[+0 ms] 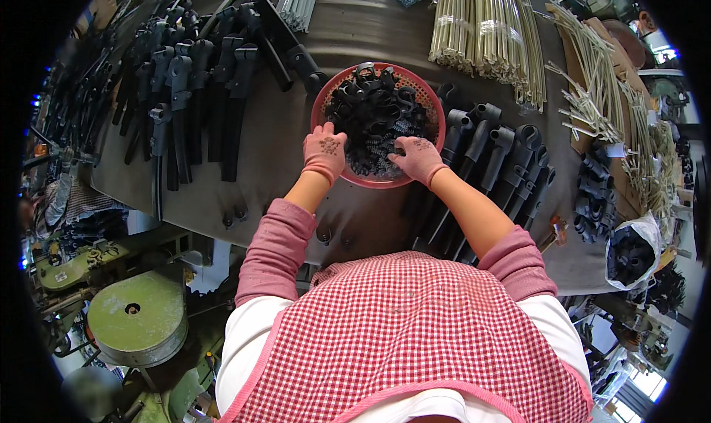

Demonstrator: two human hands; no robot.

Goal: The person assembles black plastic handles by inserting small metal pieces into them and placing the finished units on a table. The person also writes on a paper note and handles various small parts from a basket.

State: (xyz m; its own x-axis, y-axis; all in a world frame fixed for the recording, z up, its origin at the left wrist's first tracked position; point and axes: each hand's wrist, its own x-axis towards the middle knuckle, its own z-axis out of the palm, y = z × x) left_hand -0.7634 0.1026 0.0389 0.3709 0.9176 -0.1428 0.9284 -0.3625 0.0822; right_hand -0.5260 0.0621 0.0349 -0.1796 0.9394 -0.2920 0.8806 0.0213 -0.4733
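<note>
A round red plastic basket point(437, 101) with a perforated wall stands on the metal worktable. Inside it lie black curved clamp-like parts point(374, 97) and several small metal coil springs point(381, 138). My left hand point(324, 153), in a pink glove, is closed over the basket's near left rim. At the near right side, my right hand point(420, 160), also gloved in pink, reaches over the rim. Its thumb and forefinger are apart beside the springs, and its other fingers are partly hidden. I see nothing held in it.
Black tubes with clamp heads point(503, 153) lie right of the basket, and more point(181, 75) lie to the left. Bundled pale rods point(481, 31) are at the back. A clear bag of black parts point(631, 253) sits at the right edge. Green machinery point(137, 316) stands lower left.
</note>
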